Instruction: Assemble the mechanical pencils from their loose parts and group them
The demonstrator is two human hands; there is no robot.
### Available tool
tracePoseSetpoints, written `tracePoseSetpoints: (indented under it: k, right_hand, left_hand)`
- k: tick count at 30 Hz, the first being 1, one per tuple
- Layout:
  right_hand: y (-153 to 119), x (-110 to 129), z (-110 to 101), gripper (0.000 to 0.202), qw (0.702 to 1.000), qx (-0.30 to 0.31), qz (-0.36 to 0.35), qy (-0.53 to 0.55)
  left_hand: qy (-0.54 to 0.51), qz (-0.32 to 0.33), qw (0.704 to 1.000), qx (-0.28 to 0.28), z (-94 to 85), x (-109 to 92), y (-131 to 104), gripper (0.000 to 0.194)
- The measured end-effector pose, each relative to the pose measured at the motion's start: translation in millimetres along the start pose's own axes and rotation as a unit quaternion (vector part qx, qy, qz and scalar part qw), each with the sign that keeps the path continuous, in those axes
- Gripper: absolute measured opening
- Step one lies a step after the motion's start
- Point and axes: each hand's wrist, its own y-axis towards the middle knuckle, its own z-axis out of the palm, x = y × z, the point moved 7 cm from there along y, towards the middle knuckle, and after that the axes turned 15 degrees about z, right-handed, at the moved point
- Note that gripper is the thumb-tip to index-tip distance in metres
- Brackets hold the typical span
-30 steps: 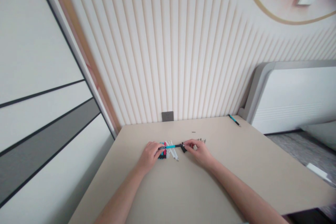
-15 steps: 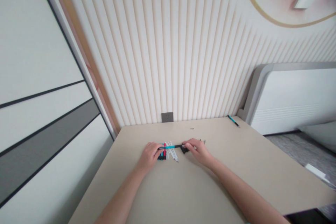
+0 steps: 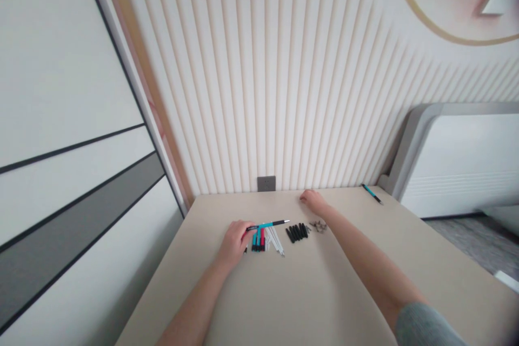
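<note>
Left hand [image 3: 234, 242] pinched the teal-and-black pen [image 3: 266, 225] at its left end, over the white refills [image 3: 276, 240]; a slackened grip could have dropped it and scattered them. Well apart, the right hand [image 3: 314, 201] reached toward the far edge of the table [image 3: 292, 297], arm [image 3: 363, 254] outstretched, its grasp impossible to tell.

Left grip [image 3: 234, 242] pinched, right grip [image 3: 313, 201] farther forward, arm [image 3: 365, 253] outstretched

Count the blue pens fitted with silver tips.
2: one pen in the left hand, another pen lying far right on the table. The hand may hide more.
</note>
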Motion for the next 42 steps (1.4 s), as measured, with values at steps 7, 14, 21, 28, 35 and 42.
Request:
tracePoseSetpoints:
  k: [7,14,21,28,35,42]
  right_hand:
    - [-23,-1,-10,0.024,1.000,-0.022,0.010,-0.009]
    - [-96,-4,-26,0.023,0.994,-0.094,-0.004,0.063]
    - [-116,-5,-18,0.017,0.996,-0.076,-0.010,0.037]
    - [-117,-7,-20,0.020,0.995,-0.064,-0.015,0.071]
    - [-137,21,-43,0.028,0.955,-0.083,-0.114,0.262]
    - [-155,56,-37,0.026,0.943,-0.021,-0.185,0.276]
  left_hand:
    - [-0.011,0.010,1.000,0.005,2.3,-3,2,0.020]
    - [-0.005,0.023,1.000,0.017,3.7,-5,4,0.021]
    - [-0.002,0.024,0.999,0.026,5.1,-4,4,0.019]
    - [-0.004,0.022,0.999,0.034,6.3,-4,5,0.021]
    - [-0.006,0.030,0.999,0.041,5.1,-12,7,0.019]
    - [-0.005,0.042,0.998,0.054,8.0,-17,10,0.022]
